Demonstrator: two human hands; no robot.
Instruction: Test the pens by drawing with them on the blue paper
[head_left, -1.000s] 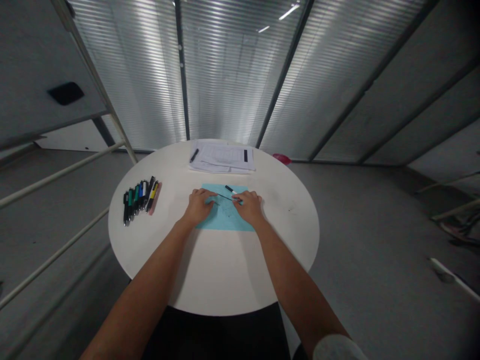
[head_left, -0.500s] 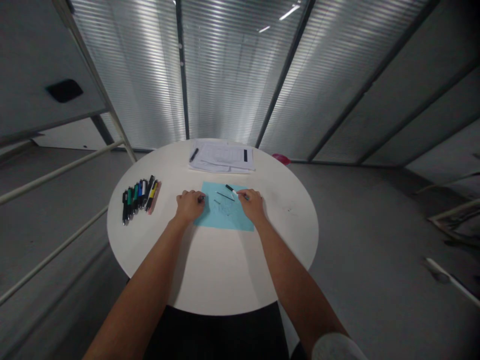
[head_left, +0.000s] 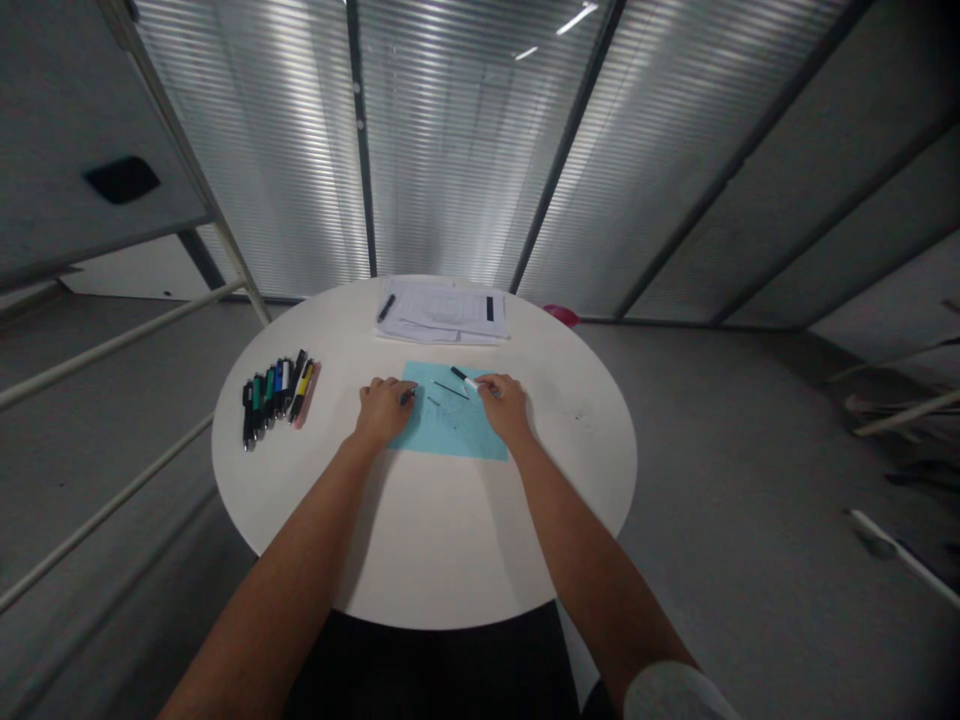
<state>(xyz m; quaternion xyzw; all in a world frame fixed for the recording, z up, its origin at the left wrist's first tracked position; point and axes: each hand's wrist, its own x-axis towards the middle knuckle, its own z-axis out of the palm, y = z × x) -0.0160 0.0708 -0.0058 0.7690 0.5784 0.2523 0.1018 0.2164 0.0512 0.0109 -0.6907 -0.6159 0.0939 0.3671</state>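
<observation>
My left hand (head_left: 385,408) is closed at the left edge of a light blue sheet (head_left: 450,440), its fingertips around a small dark piece (head_left: 408,395) that looks like part of a pen. My right hand (head_left: 504,405) pinches the lower end of a black-and-white pen barrel (head_left: 463,377) over the sheet's right side. Between the hands lie a thin dark pen refill (head_left: 450,389) and a smaller thin piece (head_left: 433,401), perhaps a spring. Faint marks show on the sheet below them.
On the left of the round white table (head_left: 435,550) lies a row of several pens (head_left: 270,395), with a pinkish strip under the yellow one. A stack of papers (head_left: 442,312) with a dark pen (head_left: 386,308) on it sits at the far edge. Pale rails (head_left: 120,345) stand left.
My left hand has shifted slightly right over the sheet with the small dark piece. My right hand and the pen barrel have hardly moved.
</observation>
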